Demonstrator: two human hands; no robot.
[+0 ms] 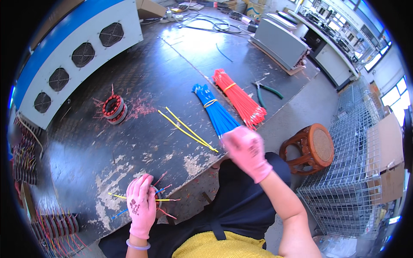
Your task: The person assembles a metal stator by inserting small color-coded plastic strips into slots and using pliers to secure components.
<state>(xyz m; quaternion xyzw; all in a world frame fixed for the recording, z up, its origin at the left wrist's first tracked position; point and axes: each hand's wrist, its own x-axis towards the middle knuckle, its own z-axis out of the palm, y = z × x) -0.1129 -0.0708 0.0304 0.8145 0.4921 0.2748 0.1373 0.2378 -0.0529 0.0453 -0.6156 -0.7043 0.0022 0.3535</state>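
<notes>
My left hand (142, 200), in a pink glove, is closed over a small wound stator at the table's near edge. The hand hides most of it; yellow, blue and red lead wires (167, 199) stick out on both sides. My right hand (247, 148), also pink-gloved and blurred, is at the near end of a bundle of blue sleeving tubes (220, 116) tied with a band. Its fingertips are hidden. Beside this lies a banded bundle of red tubes (240, 98). A few loose yellow tubes (186, 130) rest left of the blue bundle.
Another stator (114, 110) stands among red scraps at the left. Green-handled pliers (270, 90) lie right of the red bundle. A white-and-blue machine (81, 56) with fans borders the far left. Wired stators (56, 225) line the lower left. A wooden stool (316, 148) and wire cage (340, 185) stand right.
</notes>
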